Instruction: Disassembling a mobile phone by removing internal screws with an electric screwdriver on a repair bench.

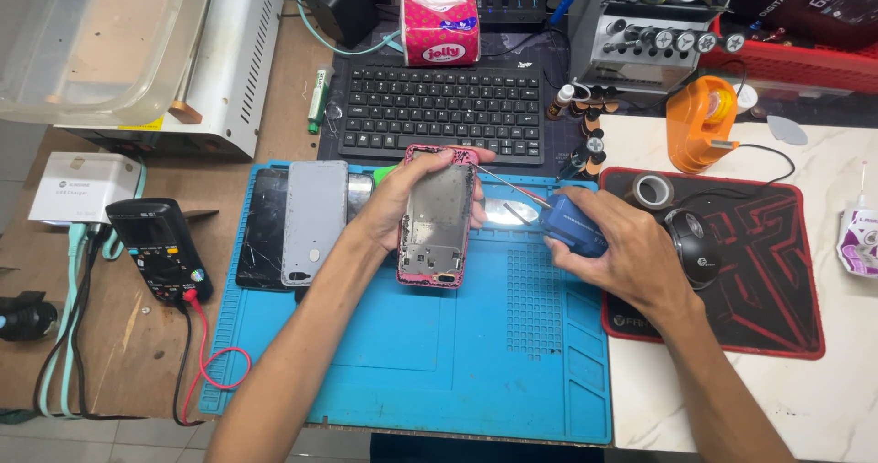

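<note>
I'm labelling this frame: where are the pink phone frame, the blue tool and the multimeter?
Pink phone frame (435,220), head view, on its inner metal plate.
Blue tool (569,225), head view, on its blue body.
Multimeter (157,243), head view, on its black face.

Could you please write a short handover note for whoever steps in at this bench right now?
Left hand: holds the pink phone frame tilted above the blue repair mat, inner side up.
Right hand: grips a blue bottle, whose thin needle tip points at the frame's upper right edge.
Nearby: grey back cover and cracked screen lie on the mat.
Done: frame stripped open. Left: cannot tell.
</note>
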